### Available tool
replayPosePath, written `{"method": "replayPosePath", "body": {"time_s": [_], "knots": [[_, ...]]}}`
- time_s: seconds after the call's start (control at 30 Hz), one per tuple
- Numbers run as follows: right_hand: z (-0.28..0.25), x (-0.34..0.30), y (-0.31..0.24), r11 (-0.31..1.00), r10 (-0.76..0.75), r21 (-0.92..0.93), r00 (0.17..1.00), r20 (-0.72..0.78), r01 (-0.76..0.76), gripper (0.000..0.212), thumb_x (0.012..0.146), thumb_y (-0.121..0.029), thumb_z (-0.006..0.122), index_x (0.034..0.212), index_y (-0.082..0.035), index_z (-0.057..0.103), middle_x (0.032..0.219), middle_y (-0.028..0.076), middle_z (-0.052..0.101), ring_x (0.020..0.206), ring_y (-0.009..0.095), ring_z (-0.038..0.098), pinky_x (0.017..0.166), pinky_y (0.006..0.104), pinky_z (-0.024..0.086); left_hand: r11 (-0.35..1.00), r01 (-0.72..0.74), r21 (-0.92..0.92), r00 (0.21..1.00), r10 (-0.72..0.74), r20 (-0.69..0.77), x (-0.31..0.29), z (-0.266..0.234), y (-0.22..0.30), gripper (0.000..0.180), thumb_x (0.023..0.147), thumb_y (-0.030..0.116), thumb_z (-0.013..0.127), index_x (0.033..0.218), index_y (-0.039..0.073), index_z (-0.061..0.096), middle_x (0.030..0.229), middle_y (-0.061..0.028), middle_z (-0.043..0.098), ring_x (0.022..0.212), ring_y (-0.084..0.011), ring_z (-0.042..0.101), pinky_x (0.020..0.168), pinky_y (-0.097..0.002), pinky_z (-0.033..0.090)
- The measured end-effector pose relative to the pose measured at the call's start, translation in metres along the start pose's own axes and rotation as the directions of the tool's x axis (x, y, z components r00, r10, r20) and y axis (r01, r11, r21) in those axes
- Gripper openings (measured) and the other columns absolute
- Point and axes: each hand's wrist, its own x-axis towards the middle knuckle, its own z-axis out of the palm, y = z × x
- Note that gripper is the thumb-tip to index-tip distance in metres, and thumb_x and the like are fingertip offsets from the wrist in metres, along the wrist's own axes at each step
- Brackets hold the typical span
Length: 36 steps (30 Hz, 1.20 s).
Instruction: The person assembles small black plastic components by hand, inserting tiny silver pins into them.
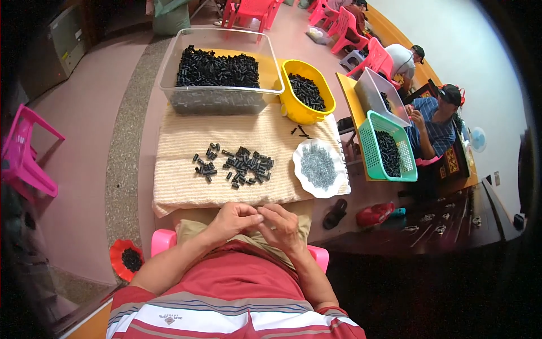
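Observation:
My left hand [234, 219] and my right hand [280, 226] meet above my lap, just off the front edge of the towel-covered table [183, 135]. Fingers of both are pinched together at the tips; whatever they hold is hidden or too small to make out. Beyond them on the striped towel lies a loose pile of short black plastic tube-like pieces [247, 166], with a smaller group [206, 167] to its left. A white scalloped plate [300, 155] at the right holds many small clear or silvery pieces [319, 166].
At the table's back stand a clear bin [220, 103] and a yellow tub [307, 117], both holding black pieces. Rightward, a green basket [371, 150] sits near a seated co-worker [437, 121]. A red bowl [117, 257] and pink chair [28, 152] are on the left.

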Motion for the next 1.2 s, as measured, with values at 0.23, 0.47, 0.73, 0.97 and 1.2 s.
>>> {"method": "replayPosePath", "body": {"time_s": [0.23, 0.47, 0.73, 0.97, 1.2], "knots": [[-0.001, 0.004, -0.003, 1.0, 0.008, 0.001, 1.0, 0.025, -0.008, 0.039, 0.074, -0.002, 0.076, 0.111, 0.0, 0.064, 0.103, 0.016, 0.065, 0.084, 0.032, 0.069, 0.068, 0.0369, 0.057, 0.999, -0.024, 0.035, 1.0, 0.025, -0.011, 0.001, -0.002, -0.002, 0.024, 0.093, 0.022, 0.07, 0.089, -0.001, 0.069, 0.073, -0.0005, 0.062, 0.066, -0.0062, 0.054, 0.06, -0.0226, 0.046], [0.0, 0.006, -0.003, 1.0, -0.002, 0.006, 0.999, 0.036, 0.002, 0.038, 0.075, -0.002, 0.074, 0.111, 0.0, 0.063, 0.104, 0.016, 0.065, 0.083, 0.032, 0.069, 0.068, 0.0375, 0.057, 1.0, -0.006, 0.023, 1.0, 0.005, 0.028, 0.005, -0.01, -0.008, 0.02, 0.094, 0.018, 0.069, 0.096, -0.002, 0.068, 0.087, -0.0063, 0.069, 0.078, -0.0123, 0.066, 0.074, -0.0281, 0.057], [0.0, 0.004, 0.0, 1.0, 0.017, 0.021, 0.999, 0.046, -0.018, 0.036, 0.075, -0.002, 0.074, 0.109, 0.0, 0.063, 0.104, 0.016, 0.065, 0.08, 0.031, 0.069, 0.065, 0.0362, 0.057, 0.999, 0.012, 0.048, 1.0, -0.012, 0.005, 0.004, -0.007, -0.007, 0.022, 0.094, 0.018, 0.069, 0.097, -0.003, 0.068, 0.087, -0.0072, 0.069, 0.079, -0.0127, 0.065, 0.073, -0.0274, 0.056], [-0.001, 0.005, -0.002, 1.0, 0.017, 0.008, 0.999, 0.047, -0.018, 0.041, 0.075, -0.003, 0.076, 0.114, 0.0, 0.062, 0.106, 0.017, 0.065, 0.081, 0.032, 0.069, 0.065, 0.0367, 0.057, 0.998, 0.0, 0.057, 1.0, 0.001, -0.011, 0.003, -0.008, -0.005, 0.024, 0.094, 0.02, 0.069, 0.101, -0.003, 0.068, 0.09, -0.0085, 0.071, 0.081, -0.0126, 0.066, 0.075, -0.0271, 0.056], [-0.015, 0.017, 0.008, 0.993, 0.111, 0.032, 0.991, 0.078, -0.114, 0.038, 0.076, -0.006, 0.078, 0.111, -0.002, 0.064, 0.102, 0.017, 0.067, 0.075, 0.029, 0.069, 0.064, 0.036, 0.057, 0.999, -0.023, 0.046, 0.996, 0.026, -0.08, 0.001, -0.002, 0.004, 0.028, 0.094, 0.025, 0.07, 0.102, -0.002, 0.07, 0.085, -0.0016, 0.068, 0.074, -0.0054, 0.059, 0.065, -0.022, 0.049]]}}
